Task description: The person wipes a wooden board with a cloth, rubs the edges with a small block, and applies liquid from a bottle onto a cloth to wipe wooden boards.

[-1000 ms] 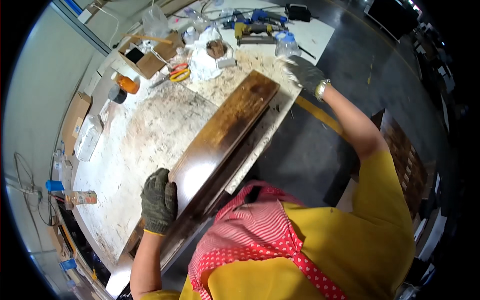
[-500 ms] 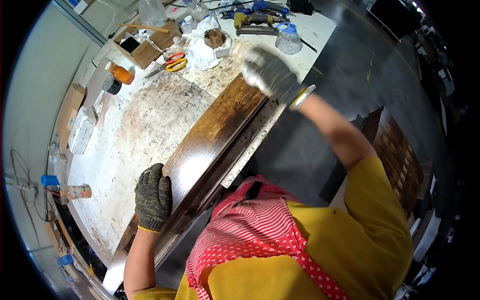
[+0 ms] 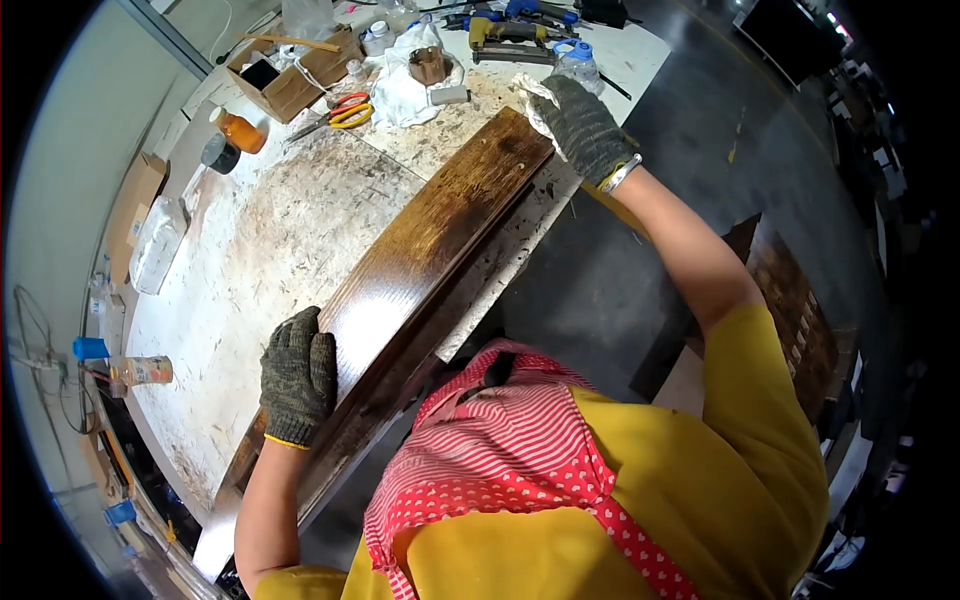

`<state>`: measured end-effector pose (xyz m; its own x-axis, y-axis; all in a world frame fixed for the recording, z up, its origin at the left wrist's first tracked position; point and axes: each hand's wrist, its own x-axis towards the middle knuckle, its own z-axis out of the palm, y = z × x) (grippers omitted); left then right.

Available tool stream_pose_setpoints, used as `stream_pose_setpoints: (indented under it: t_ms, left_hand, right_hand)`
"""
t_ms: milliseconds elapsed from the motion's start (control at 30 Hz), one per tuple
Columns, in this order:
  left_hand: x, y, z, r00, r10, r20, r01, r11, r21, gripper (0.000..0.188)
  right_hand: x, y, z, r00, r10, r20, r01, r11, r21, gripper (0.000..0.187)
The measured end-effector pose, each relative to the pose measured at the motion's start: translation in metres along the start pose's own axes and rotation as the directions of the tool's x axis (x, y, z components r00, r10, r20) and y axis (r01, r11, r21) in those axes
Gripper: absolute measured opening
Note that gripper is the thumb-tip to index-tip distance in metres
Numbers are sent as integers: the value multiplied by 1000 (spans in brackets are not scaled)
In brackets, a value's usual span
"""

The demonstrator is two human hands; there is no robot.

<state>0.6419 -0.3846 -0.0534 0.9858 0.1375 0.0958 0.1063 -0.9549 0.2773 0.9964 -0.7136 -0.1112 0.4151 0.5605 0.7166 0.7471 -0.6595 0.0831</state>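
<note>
A long, dark-stained wooden board [image 3: 440,230] lies diagonally along the right edge of the worktable, glossy toward its near end. My left hand [image 3: 298,375], in a dark knitted glove with a yellow cuff, rests on the near part of the board with its fingers laid down and the thumb apart. Beyond the board's far end, my right hand [image 3: 585,130] is closed on a crumpled white cloth [image 3: 540,108]. It wears the same kind of glove, with a pale band at the wrist.
On the stained worktable [image 3: 290,250] stand a cardboard box [image 3: 290,90], scissors [image 3: 350,110], an orange bottle [image 3: 238,130] and a dark jar [image 3: 220,154]. A nail gun [image 3: 510,40] and a clear jug [image 3: 577,68] are at the back. Slatted dark wood [image 3: 790,310] stands at the right.
My right hand has moved right with the cloth, off the board's far end, which now shows uncovered. My left hand stays on the board.
</note>
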Motion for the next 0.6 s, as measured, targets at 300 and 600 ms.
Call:
stream_pose_setpoints:
  t_ms: [300,600]
  left_hand:
    - [-4,-2,-1,999,-53,-4,53,999,-1,39]
    - [0,-1,-5,999,-7,-33,5,998,-68,34]
  right_hand:
    - [35,-79,-71,939,-343,-8,267,716,645,32]
    - [-42,59,-116,882,174,438,-361,847,390,34]
